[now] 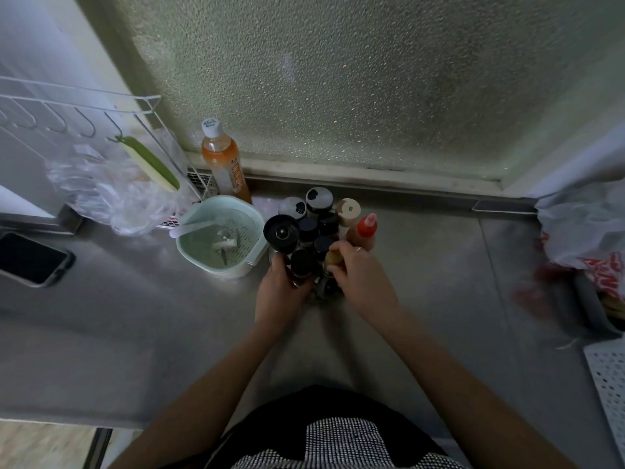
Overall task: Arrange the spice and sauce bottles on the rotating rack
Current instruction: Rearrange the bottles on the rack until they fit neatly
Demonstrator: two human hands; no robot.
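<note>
Black-capped spice bottles [306,231] stand packed together just past both hands. The left hand [279,286] wraps its fingers around a dark bottle [301,264] at the near edge. The right hand [358,275] pinches a gold-capped bottle [333,258] between thumb and fingers.

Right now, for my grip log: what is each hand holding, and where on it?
The right hand pinches a gold-capped jar at its cap. The left hand wraps a dark-capped bottle low on its body.
</note>
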